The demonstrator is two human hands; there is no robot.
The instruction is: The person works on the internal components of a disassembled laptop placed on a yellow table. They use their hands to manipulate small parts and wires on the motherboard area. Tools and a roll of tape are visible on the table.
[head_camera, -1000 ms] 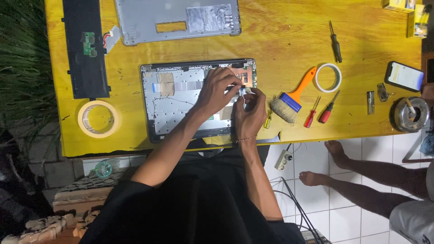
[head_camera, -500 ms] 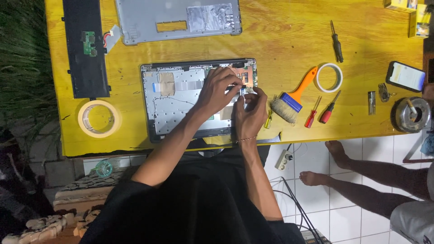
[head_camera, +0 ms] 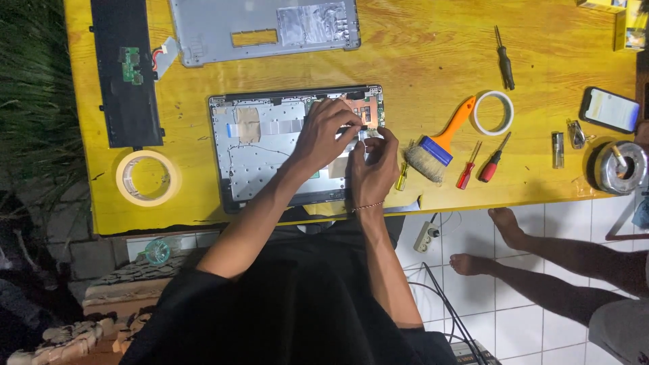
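Near the table's [head_camera: 433, 61] front edge lies the opened laptop base [head_camera: 270, 152]; the left hand [head_camera: 328, 135] and right hand [head_camera: 375, 165] pinch something small at its right end, which I cannot identify. Best to work gently there, keeping both wrists steady near the exposed circuit board [head_camera: 365, 109].

Your hands crowd the opened laptop base [head_camera: 270, 152]; at three o'clock a paintbrush [head_camera: 436, 142] and screwdrivers [head_camera: 480, 162] block passage, while bare yellow table [head_camera: 419, 54] lies open at twelve.
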